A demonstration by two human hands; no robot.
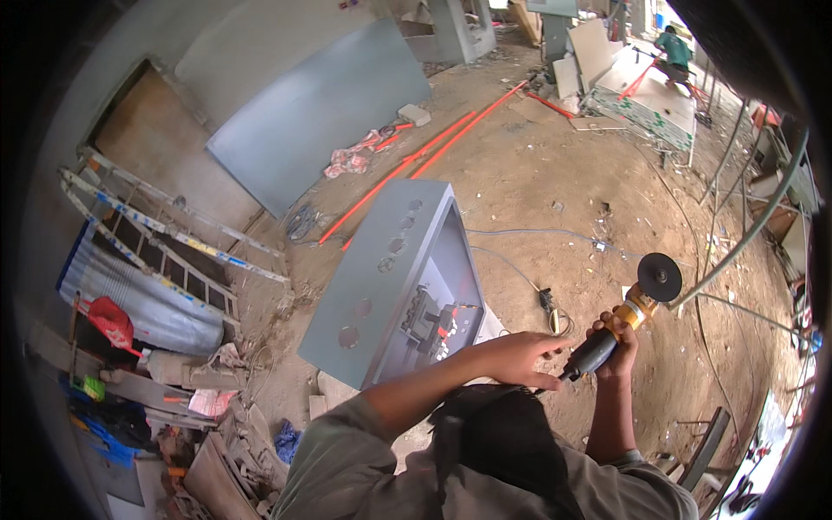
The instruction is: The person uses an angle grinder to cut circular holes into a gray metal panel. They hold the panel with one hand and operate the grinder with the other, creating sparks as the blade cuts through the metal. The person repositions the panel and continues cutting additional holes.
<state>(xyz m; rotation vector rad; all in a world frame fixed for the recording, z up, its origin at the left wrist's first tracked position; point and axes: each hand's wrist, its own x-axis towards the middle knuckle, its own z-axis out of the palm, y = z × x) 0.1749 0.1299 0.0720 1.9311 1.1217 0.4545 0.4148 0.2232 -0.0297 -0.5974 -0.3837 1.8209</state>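
My right hand is shut on the dark body of an angle grinder with an orange neck. Its dark disc points up and away from me, above the dirt floor. My left hand reaches across to the grinder's rear end with fingers stretched out. Whether it grips the tail or the cord is unclear. Just left of my hands a grey metal cabinet lies on the ground. It has round holes in its side and electrical parts inside its open front.
A grey cable with a plug runs over the dirt beside the cabinet. Orange pipes, a grey panel and a ladder lie to the left. Clutter fills the lower left. Another person works far back right.
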